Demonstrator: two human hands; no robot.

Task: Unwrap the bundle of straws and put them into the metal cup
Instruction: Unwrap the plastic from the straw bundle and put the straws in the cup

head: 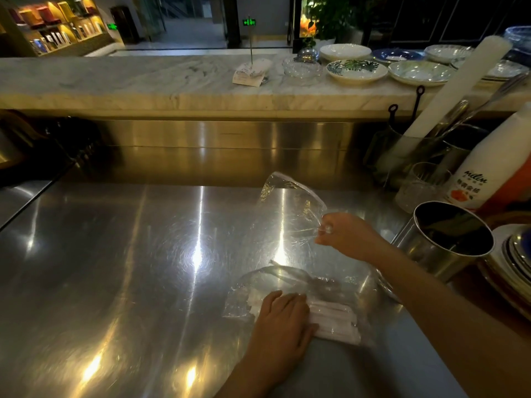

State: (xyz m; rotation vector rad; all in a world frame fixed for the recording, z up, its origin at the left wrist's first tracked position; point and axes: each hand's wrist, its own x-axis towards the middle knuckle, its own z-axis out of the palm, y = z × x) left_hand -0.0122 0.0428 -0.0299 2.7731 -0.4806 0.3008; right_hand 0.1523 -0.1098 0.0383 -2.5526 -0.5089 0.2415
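A bundle of white paper-wrapped straws (333, 318) lies on the steel counter (115, 268), still partly inside clear plastic wrap (287, 208). My left hand (283, 317) presses flat on the left part of the bundle. My right hand (342, 234) pinches the clear wrap and holds a flap of it up above the counter. The metal cup (442, 248) stands empty at the right, just beyond my right wrist.
A white bottle with a printed label (485, 165), a glass (419, 185) and a utensil holder (408, 150) stand behind the cup. Stacked plates (517, 254) sit at the far right. Bowls (356, 70) and a receipt spike (250, 71) line the marble ledge.
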